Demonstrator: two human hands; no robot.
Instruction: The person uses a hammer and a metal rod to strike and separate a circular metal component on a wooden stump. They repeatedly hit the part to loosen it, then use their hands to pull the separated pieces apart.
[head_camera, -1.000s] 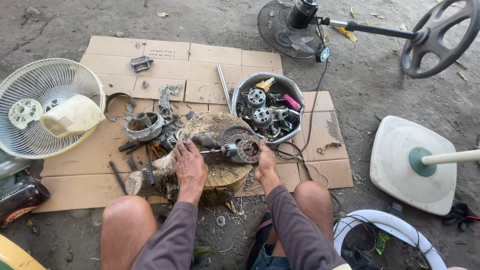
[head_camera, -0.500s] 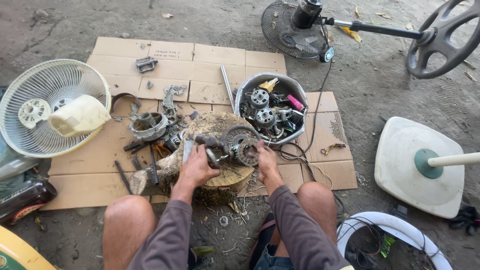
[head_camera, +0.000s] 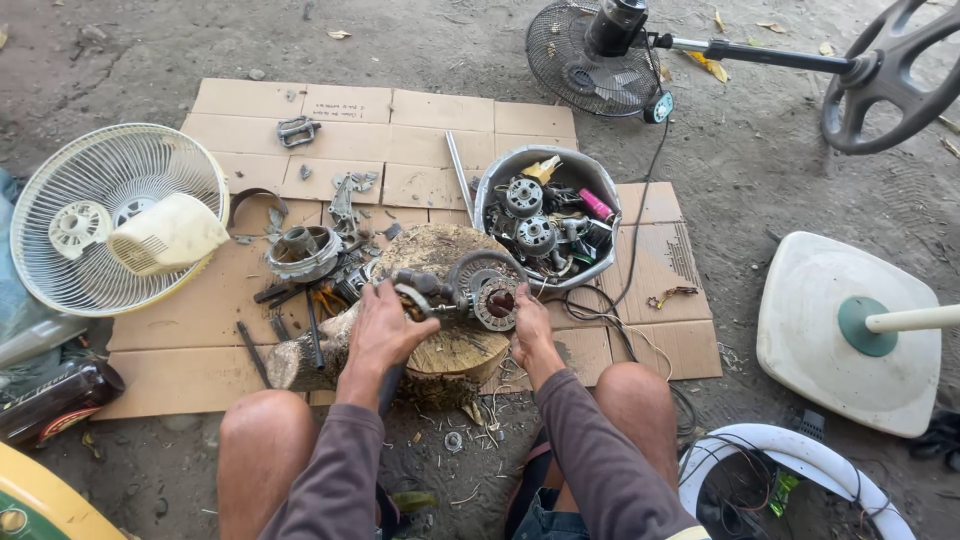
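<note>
**Fan motor on the stump**

The fan motor (head_camera: 492, 297) lies on the wood stump (head_camera: 455, 345), near its far right edge. My right hand (head_camera: 530, 328) presses against the motor's near side, fingers curled on it. My left hand (head_camera: 385, 328) is closed round a tool handle (head_camera: 392, 385), its metal head (head_camera: 418, 287) touching the motor. Beyond the stump a metal bowl (head_camera: 490, 190) holds motor parts. All rests on flattened cardboard (head_camera: 400, 120); a white fan guard (head_camera: 110, 180) overlaps its left edge.

Both arms reaching forward between bare knees, left hand (head_camera: 384, 325) curled closed, right hand (head_camera: 530, 322) pressing down
</note>
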